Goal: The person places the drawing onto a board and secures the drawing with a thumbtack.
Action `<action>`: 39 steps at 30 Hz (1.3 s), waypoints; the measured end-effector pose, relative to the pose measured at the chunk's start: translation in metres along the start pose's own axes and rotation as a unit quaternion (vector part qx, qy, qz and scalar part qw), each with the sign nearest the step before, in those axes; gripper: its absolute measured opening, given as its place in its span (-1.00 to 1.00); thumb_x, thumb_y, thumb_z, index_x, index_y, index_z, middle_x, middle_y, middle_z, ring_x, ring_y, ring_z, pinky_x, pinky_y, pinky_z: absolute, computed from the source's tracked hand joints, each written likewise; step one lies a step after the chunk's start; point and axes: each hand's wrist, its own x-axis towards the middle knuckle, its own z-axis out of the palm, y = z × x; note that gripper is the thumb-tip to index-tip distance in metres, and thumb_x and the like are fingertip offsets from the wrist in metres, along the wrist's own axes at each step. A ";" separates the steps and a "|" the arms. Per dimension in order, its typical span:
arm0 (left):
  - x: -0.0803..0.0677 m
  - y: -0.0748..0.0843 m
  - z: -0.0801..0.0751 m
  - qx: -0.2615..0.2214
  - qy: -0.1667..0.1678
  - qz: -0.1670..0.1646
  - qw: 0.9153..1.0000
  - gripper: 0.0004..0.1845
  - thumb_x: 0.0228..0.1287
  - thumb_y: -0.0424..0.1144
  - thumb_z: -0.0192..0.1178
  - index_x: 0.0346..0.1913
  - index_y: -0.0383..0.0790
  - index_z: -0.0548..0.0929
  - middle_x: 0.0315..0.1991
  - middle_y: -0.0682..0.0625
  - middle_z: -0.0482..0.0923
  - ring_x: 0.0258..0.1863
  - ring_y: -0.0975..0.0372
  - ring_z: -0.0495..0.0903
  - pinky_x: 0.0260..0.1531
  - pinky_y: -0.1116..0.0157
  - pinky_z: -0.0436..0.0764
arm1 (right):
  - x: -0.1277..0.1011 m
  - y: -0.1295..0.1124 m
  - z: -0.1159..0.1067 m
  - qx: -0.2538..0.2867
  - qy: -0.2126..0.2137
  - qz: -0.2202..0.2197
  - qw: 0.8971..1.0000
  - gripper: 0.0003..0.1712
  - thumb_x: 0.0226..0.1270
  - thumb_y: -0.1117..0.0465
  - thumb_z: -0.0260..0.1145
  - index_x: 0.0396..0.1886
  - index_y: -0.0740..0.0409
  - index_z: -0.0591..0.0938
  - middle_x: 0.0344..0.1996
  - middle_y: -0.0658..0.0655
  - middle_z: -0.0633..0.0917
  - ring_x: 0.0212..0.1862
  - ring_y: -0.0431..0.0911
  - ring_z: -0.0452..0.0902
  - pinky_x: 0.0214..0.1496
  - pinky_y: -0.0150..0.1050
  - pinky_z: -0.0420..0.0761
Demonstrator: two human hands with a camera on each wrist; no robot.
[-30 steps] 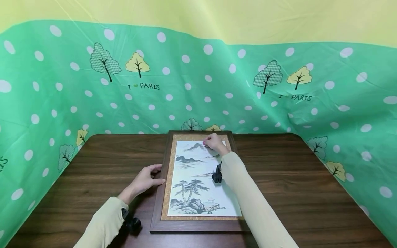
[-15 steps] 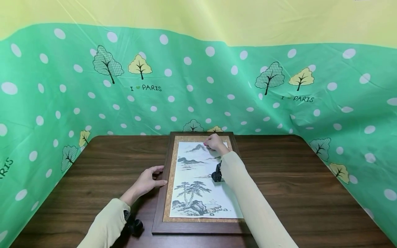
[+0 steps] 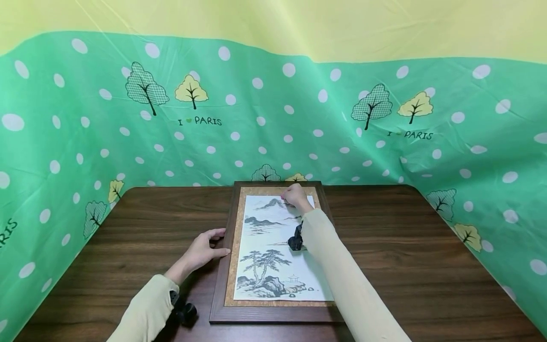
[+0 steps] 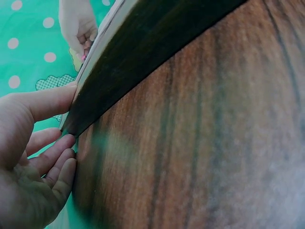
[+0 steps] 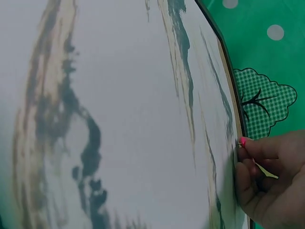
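A landscape ink print (image 3: pixel 265 237) on white paper lies on a cork board (image 3: pixel 229 285) with a dark brown wooden frame (image 3: pixel 273 314). At the top of the print, my right hand (image 3: pixel 297 196) pinches a small pink push pin (image 5: pixel 243 141) between thumb and index finger. The pin is near the paper's top edge; whether its point is in the cork cannot be seen. My left hand (image 3: pixel 201 249) touches the frame's left side, thumb and fingers spread. In the left wrist view, its thumb and fingertips meet the frame's edge.
The board lies on a dark wood-grain table (image 3: pixel 406 256). Behind and around the table hangs a green dotted cloth (image 3: pixel 239 114) with printed trees. The right forearm crosses the board's lower right part, hiding that corner.
The head view has shifted slightly. My right wrist has turned a little, with the fingers staying at the top of the print. The left hand keeps its place on the frame.
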 end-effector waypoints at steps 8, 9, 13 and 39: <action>0.001 -0.002 -0.001 0.002 -0.006 0.010 1.000 -0.38 0.02 -0.33 0.33 0.17 -0.45 0.39 0.07 -0.27 0.45 0.05 -0.05 0.41 -0.04 0.07 0.45 | -0.001 0.003 -0.002 -0.004 0.045 0.000 0.999 -0.79 0.21 0.31 0.23 -0.55 0.26 0.71 -0.65 0.07 0.62 -0.78 -0.18 0.24 -0.63 -0.31 0.30; 0.001 -0.002 -0.001 0.001 -0.006 0.008 1.000 -0.38 0.02 -0.33 0.33 0.17 -0.44 0.39 0.07 -0.27 0.45 0.05 -0.04 0.41 -0.04 0.07 0.45 | -0.002 0.003 -0.002 -0.002 0.045 -0.002 0.999 -0.79 0.21 0.32 0.22 -0.54 0.27 0.71 -0.63 0.08 0.64 -0.78 -0.18 0.23 -0.63 -0.31 0.30; 0.000 -0.002 -0.001 0.002 -0.010 0.005 1.000 -0.38 0.04 -0.32 0.32 0.19 -0.42 0.38 0.08 -0.26 0.44 0.06 -0.03 0.41 -0.03 0.06 0.44 | -0.004 0.004 -0.003 0.013 0.040 -0.010 0.999 -0.75 0.23 0.35 0.19 -0.62 0.31 0.65 -0.67 0.10 0.61 -0.78 -0.17 0.21 -0.62 -0.31 0.30; -0.001 -0.001 0.002 -0.002 -0.005 0.010 1.000 -0.38 0.02 -0.33 0.33 0.17 -0.43 0.40 0.05 -0.24 0.46 0.04 -0.03 0.42 -0.03 0.06 0.43 | -0.002 0.005 0.001 -0.056 0.053 -0.024 0.997 -0.45 0.22 0.35 0.15 -0.95 0.08 0.25 -0.90 0.02 0.36 -0.81 -0.17 0.16 -0.63 -0.31 0.29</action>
